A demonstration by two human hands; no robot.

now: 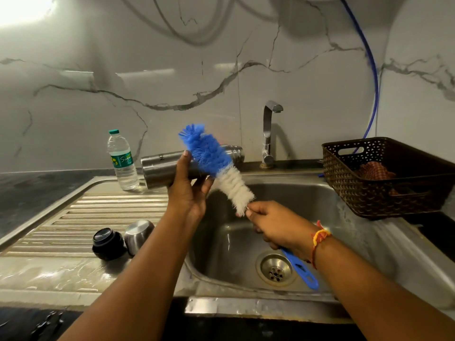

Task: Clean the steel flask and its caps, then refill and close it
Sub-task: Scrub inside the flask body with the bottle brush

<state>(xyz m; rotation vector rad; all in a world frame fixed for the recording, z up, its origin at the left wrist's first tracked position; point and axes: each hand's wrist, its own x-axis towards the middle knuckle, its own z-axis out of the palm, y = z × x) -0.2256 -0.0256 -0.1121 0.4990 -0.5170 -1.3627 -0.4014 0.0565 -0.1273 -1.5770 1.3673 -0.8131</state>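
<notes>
Behind the brush [209,153], left hand [187,193] grips the horizontal flask [157,166].

This is a home kitchen, seen at its washing-up spot. A stainless steel sink [320,212] with a ribbed drainboard [98,212] is set into a dark countertop [29,193], and a chrome tap [268,134] stands behind the basin against a wall [172,70] of glossy marble-patterned tiles. A brown plastic basket [369,190] sits just beside the sink.

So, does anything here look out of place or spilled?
Only small things: the steel cap lies tipped on its side beside the black cap, and the drainboard in front of them is wet and puddled.
</notes>
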